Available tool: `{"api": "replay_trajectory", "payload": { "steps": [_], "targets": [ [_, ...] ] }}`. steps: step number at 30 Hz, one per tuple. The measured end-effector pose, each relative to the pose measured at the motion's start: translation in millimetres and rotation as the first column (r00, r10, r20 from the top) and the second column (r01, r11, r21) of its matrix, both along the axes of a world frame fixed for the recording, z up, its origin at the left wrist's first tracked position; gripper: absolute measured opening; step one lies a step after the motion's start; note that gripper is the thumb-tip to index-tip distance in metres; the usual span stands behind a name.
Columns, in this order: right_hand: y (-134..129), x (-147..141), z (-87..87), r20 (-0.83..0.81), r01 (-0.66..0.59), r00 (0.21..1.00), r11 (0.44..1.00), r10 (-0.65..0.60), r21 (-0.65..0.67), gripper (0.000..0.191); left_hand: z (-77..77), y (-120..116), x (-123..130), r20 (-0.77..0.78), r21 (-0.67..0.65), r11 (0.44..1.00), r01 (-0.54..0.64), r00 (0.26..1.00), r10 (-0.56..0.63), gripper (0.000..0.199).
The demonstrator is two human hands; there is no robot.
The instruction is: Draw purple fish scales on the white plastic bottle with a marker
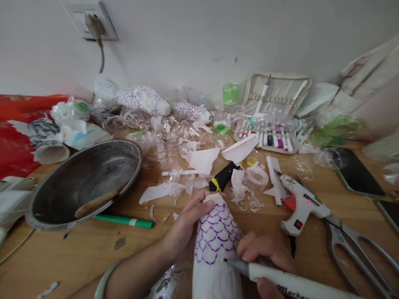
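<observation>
A white, paper-covered fish-like form (215, 245) stands at the bottom centre, its upper part drawn over with purple scale outlines and its lower part plain white. Around its narrow top end are the fingers of my left hand (187, 222). My right hand (268, 257) grips a white marker (289, 280) with a grey end, its dark tip close to the form's surface just right of the lowest scales. Some fingers of this hand rest near the form's right side. Two similar scaled fish, a larger one (143, 99) and a smaller one (192, 112), lie against the wall.
A metal basin (90, 182) holding a wooden-handled tool is at left, with a green stick (124, 221) before it. A glue gun (304, 203) and scissors (358, 249) lie at right, near a phone (358, 172). Behind are paper scraps, plastic pieces and a marker case (277, 99).
</observation>
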State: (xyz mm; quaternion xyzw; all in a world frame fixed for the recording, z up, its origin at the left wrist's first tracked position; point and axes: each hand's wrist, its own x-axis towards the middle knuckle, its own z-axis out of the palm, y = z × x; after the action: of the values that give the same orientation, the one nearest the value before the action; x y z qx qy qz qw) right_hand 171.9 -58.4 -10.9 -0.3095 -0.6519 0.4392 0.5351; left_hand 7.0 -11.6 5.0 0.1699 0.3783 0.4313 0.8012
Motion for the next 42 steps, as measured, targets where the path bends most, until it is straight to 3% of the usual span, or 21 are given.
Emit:
{"api": "replay_trajectory", "payload": {
  "steps": [3,6,15,18,42],
  "targets": [
    [0.5,0.3,-1.8,0.063,-0.013,0.998,1.0,0.012,0.017,0.024,-5.5,0.7,0.0,-0.136,0.065,0.997,0.032,0.99,-0.022,0.033],
    [0.1,0.0,-1.1,0.109,-0.011,0.994,0.999,0.006,0.046,0.024,-9.9,0.7,0.0,-0.193,0.049,0.994,0.102,0.977,-0.09,0.037],
    [8.6,2.1,-19.9,0.157,-0.064,0.986,0.995,0.051,0.082,0.035,-7.9,-0.8,0.5,-0.225,0.027,0.992,0.123,0.968,-0.114,0.036],
    [5.2,1.6,-22.4,0.171,-0.019,0.985,0.999,0.01,0.05,0.034,-8.1,-0.8,1.0,-0.23,0.024,0.991,0.129,0.966,-0.12,0.037],
    [1.5,7.0,3.7,0.154,0.075,0.986,0.997,-0.07,-0.028,0.018,-8.0,0.6,0.3,-0.256,0.053,0.989,0.139,0.959,-0.121,0.033]
  ]
}}
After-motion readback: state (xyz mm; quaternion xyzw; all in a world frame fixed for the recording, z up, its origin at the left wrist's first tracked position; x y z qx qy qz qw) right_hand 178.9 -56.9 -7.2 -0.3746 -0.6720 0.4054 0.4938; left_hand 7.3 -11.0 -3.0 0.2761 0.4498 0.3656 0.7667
